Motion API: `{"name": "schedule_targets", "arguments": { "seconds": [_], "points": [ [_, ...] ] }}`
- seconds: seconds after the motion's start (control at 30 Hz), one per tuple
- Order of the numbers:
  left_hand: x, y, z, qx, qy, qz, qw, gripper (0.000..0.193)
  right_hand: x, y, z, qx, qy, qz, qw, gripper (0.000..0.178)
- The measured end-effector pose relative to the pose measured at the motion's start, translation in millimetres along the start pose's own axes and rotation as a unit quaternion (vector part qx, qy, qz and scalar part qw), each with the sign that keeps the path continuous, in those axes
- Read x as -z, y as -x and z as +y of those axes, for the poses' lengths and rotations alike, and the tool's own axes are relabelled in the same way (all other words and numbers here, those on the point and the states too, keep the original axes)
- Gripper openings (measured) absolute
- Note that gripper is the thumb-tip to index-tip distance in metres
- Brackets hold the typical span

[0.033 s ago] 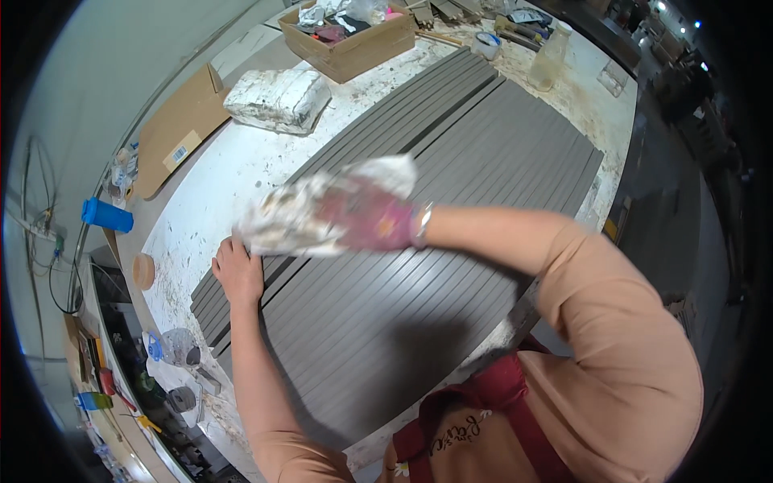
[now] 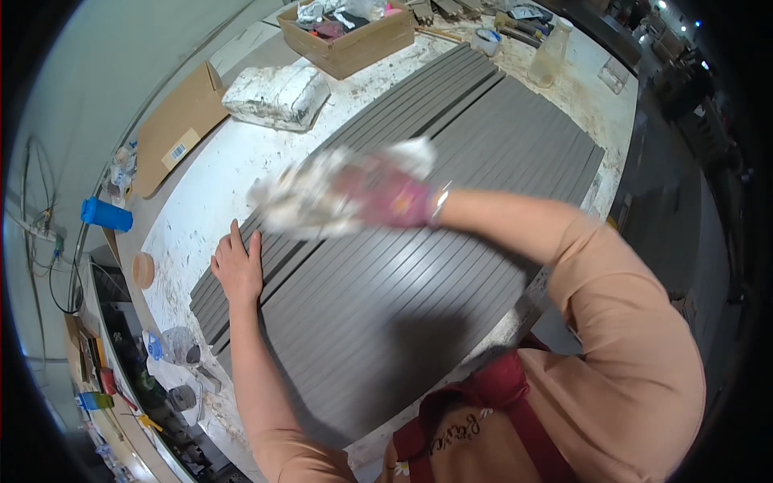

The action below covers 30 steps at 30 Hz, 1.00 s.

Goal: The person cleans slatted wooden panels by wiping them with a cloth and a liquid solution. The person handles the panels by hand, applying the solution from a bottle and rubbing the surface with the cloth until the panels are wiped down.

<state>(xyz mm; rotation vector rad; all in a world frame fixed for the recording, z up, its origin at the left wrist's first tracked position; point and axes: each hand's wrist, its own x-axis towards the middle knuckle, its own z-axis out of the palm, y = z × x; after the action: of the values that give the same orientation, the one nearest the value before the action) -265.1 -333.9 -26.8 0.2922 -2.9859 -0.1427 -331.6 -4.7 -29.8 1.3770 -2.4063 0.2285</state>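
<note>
Grey grooved strips (image 2: 354, 322) lie side by side across the white table, forming a wide panel with a dark gap along its far-left part. My right hand (image 2: 386, 193) wears a pink glove and grips a crumpled, stained white rag (image 2: 306, 201) over the strips. Motion blurs both, so I cannot tell exactly where the rag touches. Bare and with its fingers apart, my left hand (image 2: 238, 266) rests on the left edge of the strips, just nearer to me than the rag.
A white-wrapped block (image 2: 278, 97) and a brown cardboard sheet (image 2: 177, 129) lie beyond the strips. At the back stands a cardboard box (image 2: 346, 44) of scraps, with a clear bottle (image 2: 551, 56) to its right. On the left are a blue cup (image 2: 107, 215) and a tape roll (image 2: 143, 270).
My right hand and the rag have shifted right and slightly away from me. The fingers of my left hand are more visible and spread; its palm stays in place.
</note>
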Motion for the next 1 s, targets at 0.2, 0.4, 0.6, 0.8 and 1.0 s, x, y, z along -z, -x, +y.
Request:
{"name": "schedule_targets", "arguments": {
  "seconds": [0.2,0.4,0.6,0.8,1.0],
  "points": [
    [3.6,-8.3,18.9,0.008,0.0,-0.006,1.0,0.061,52.9,88.0,147.1,-0.341,0.04,-0.074,0.936,0.052],
    [-4.9,-4.0,2.8,0.009,-0.022,0.017,1.0,0.059,17.2,-3.9,3.7,-0.135,-0.066,-0.086,0.985,0.067],
    [8.7,-6.4,18.0,0.009,-0.02,0.007,1.0,0.063,30.5,-20.4,-19.9,0.01,-0.201,-0.113,0.973,0.054],
    [2.1,4.0,10.3,0.013,0.026,0.045,0.999,0.06,46.3,89.3,143.4,-0.154,0.034,-0.063,0.986,0.051],
    [1.4,-2.9,15.9,0.009,0.017,0.049,0.999,0.061,27.0,61.7,104.8,-0.129,0.045,-0.053,0.989,0.054]
  ]
}}
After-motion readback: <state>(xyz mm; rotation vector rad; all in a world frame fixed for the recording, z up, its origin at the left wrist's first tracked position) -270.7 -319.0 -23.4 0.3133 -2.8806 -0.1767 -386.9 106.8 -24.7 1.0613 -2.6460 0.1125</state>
